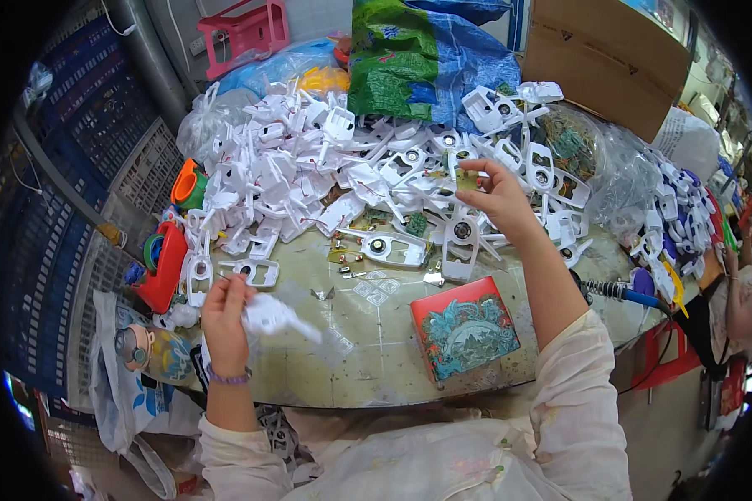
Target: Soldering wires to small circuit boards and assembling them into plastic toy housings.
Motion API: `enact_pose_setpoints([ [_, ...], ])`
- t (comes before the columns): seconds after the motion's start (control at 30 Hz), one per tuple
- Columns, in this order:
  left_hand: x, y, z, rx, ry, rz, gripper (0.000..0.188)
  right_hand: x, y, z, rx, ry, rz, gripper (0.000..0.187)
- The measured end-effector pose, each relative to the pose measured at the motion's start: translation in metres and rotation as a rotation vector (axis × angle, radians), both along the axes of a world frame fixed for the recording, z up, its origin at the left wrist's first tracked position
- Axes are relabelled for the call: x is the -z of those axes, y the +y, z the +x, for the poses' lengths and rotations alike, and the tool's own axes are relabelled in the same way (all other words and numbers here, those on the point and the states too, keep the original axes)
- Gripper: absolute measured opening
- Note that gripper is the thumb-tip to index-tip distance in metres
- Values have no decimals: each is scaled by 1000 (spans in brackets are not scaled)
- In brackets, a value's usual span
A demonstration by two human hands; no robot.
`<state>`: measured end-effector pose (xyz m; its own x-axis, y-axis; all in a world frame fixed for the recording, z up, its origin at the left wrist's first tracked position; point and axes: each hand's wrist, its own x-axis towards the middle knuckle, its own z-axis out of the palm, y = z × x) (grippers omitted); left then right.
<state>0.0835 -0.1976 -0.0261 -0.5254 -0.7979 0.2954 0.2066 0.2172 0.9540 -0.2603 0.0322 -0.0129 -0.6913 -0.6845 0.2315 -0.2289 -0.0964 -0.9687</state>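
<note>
At the left of the table my left hand (226, 313), with a purple bead bracelet at its wrist, is closed at the edge of a white plastic housing (277, 317), which is smeared by motion. My right hand (503, 200) reaches forward to the heap and pinches a small yellow-green circuit board (466, 179) between thumb and fingers. Below that board lies a white housing with a round black speaker (461, 230). Another housing with a long handle (393, 248) rests to its left, beside small loose circuit boards (342, 253).
A large heap of white housings (284, 159) covers the back of the table. A red patterned box (465, 328) lies near the front edge. To its right is a soldering iron (618, 290) with a blue handle. A red tape dispenser (165, 267) stands at left, a cardboard box (606, 63) behind.
</note>
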Motion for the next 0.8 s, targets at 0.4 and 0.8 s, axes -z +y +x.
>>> enact_pose_setpoints([
  [0.4, 6, 99, -7, 823, -336, -331, 8, -52, 35, 32, -231, -102, -241, 49],
  [0.8, 13, 141, -38, 615, -218, 2, 9, -36, 69, 110, -483, 12, 32, 59],
])
